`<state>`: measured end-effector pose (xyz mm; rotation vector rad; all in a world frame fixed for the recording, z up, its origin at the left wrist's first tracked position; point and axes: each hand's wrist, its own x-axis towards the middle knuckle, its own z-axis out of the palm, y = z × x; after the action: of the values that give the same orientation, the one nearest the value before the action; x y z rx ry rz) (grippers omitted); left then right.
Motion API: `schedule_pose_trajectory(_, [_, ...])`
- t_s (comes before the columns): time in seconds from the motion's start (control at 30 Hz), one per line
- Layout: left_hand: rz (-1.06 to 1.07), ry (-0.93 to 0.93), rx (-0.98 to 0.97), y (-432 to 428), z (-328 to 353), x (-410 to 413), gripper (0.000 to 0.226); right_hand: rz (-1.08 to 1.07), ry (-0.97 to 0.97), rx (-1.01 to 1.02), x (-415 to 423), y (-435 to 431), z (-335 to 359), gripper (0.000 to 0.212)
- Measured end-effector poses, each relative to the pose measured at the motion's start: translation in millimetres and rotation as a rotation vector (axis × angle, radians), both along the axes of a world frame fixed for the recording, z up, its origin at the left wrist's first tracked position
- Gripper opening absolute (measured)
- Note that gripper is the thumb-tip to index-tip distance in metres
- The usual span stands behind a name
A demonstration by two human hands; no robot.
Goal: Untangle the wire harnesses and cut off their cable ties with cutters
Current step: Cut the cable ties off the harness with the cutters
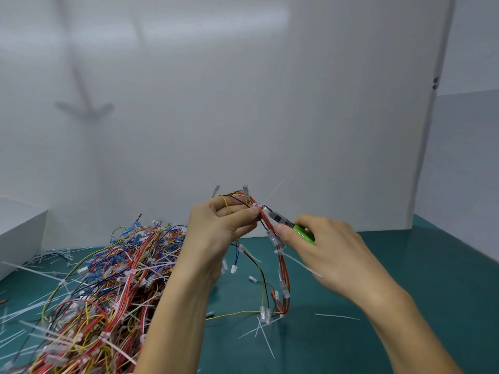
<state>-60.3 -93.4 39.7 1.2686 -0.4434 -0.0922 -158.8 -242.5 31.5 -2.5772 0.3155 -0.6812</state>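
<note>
2 bare hands meet above a smooth teal table [391,292]. The left hand [216,233] curls its thumb and fingers round a thin harness of red, yellow and black plastic-coated wires [284,268], which loops down to the table with clear rectangular connectors along it. The right hand [324,252] grips small cutters with glossy green handles and pointed steel tips [283,221]; the tips sit just beside a white nylon cable tie [258,205] cinched round the red wires. A dense tangled pile of multicoloured wire harnesses [108,287] lies to the left, with stiff white cut tie strips [266,336] scattered nearby.
</note>
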Motion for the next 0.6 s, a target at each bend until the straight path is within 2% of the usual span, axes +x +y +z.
schedule_pose_trajectory(0.6, [-0.034, -0.072, 0.053, 0.7, 0.5, -2.5, 0.020, 0.034, -0.022, 0.091, 0.3, 1.0, 1.4, 0.070])
